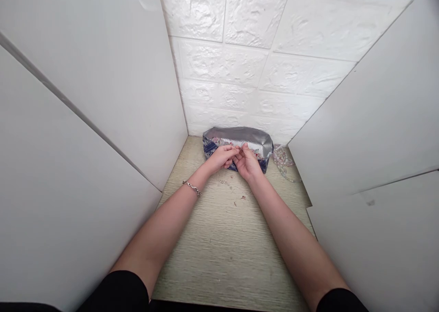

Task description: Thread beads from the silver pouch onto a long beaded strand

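My left hand (222, 159) is closed in a pinch, its fingertips meeting those of my right hand (248, 165). My right hand is turned palm up, fingers curled toward the left and thumb raised. Whatever sits between the fingertips is too small to make out. Both hands are over the near edge of an open bag (252, 134) with a silvery lining and a dark blue patterned outside. Small pink, red and clear beads (221, 141) show inside it, partly hidden by my hands. On the table in front lie several loose beads (243, 197).
Strands of pale pink and green beads (283, 161) lie right of the bag. The wood-grain table (219, 257) is narrow, with white panels (120, 97) on the left and another white panel (370, 120) on the right. A white brick-patterned wall (236, 65) stands behind.
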`<act>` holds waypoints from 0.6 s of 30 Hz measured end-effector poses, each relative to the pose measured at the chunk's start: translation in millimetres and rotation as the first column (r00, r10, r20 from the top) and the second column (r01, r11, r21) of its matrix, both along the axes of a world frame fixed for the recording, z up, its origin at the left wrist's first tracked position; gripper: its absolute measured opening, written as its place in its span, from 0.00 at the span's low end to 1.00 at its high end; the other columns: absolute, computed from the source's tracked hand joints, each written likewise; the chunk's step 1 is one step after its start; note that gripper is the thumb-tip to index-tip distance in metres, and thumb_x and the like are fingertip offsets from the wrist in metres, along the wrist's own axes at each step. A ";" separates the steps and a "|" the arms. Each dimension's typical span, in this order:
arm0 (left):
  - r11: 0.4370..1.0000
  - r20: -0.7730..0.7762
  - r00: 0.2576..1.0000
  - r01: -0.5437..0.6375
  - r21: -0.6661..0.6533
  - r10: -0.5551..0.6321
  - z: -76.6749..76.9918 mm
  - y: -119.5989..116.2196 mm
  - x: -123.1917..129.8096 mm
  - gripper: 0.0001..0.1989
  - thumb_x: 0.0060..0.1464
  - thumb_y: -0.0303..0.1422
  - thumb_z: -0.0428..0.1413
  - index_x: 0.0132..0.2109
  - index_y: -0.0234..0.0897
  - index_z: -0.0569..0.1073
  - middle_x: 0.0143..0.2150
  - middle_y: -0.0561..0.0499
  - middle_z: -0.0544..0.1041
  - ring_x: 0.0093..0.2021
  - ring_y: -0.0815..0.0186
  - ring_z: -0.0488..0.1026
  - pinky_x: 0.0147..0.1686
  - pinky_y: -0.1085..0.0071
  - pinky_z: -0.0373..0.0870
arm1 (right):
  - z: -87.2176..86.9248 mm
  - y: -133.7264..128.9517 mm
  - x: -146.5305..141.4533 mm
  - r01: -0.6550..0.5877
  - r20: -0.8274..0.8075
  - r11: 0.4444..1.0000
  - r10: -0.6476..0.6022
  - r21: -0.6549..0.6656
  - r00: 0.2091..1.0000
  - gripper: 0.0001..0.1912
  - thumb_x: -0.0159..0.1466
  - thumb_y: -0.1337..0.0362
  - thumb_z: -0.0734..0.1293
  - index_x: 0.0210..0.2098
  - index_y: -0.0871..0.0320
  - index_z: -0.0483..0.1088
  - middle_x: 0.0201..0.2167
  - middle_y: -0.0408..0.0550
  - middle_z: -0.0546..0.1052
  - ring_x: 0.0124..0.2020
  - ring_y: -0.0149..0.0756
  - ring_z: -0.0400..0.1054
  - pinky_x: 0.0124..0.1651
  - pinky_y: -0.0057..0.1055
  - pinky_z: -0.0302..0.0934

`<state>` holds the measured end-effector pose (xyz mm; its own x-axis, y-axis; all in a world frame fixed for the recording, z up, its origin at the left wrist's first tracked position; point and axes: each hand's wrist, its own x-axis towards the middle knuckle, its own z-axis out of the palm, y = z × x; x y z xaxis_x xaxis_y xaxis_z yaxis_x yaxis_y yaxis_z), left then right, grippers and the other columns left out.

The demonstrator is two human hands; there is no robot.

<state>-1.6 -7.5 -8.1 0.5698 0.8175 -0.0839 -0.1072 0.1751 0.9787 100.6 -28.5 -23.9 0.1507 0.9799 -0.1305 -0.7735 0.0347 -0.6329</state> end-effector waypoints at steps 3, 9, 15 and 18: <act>1.000 -0.005 1.000 -0.003 -0.014 0.003 1.4 -0.7 0.2 0.08 0.46 0.34 0.52 0.27 0.35 0.62 0.14 0.60 0.55 0.11 0.81 0.51 0.11 0.80 0.43 | -1.3 0.4 -1.2 -0.020 0.057 1.000 0.019 0.020 0.998 0.10 0.50 0.60 0.66 0.22 0.59 0.64 0.22 0.41 0.72 0.25 0.26 0.67 0.30 0.24 0.63; 1.000 -0.009 1.000 -0.005 -0.025 0.005 3.3 -1.1 1.1 0.08 0.46 0.35 0.52 0.27 0.34 0.63 0.14 0.60 0.56 0.11 0.81 0.51 0.11 0.80 0.44 | -2.8 0.8 -1.9 -0.060 0.121 0.997 0.053 0.058 0.991 0.11 0.49 0.59 0.67 0.21 0.59 0.63 0.20 0.42 0.71 0.23 0.27 0.65 0.27 0.25 0.63; 1.000 -0.014 1.000 0.018 -0.007 -0.019 2.1 -0.1 0.2 0.12 0.46 0.38 0.52 0.24 0.34 0.62 0.14 0.60 0.56 0.11 0.81 0.52 0.11 0.80 0.44 | -1.1 0.1 -1.9 -0.047 0.144 0.998 0.040 0.050 0.989 0.12 0.48 0.58 0.67 0.19 0.59 0.62 0.19 0.41 0.70 0.20 0.26 0.63 0.25 0.26 0.62; 1.000 -0.024 1.000 0.011 -0.015 -0.011 1.0 0.9 -0.1 0.16 0.46 0.42 0.51 0.22 0.34 0.60 0.15 0.58 0.58 0.12 0.81 0.53 0.10 0.80 0.44 | 1.3 -1.1 -4.2 -0.026 0.175 0.998 0.017 0.049 0.984 0.12 0.47 0.57 0.67 0.20 0.59 0.63 0.17 0.39 0.68 0.18 0.24 0.60 0.23 0.25 0.59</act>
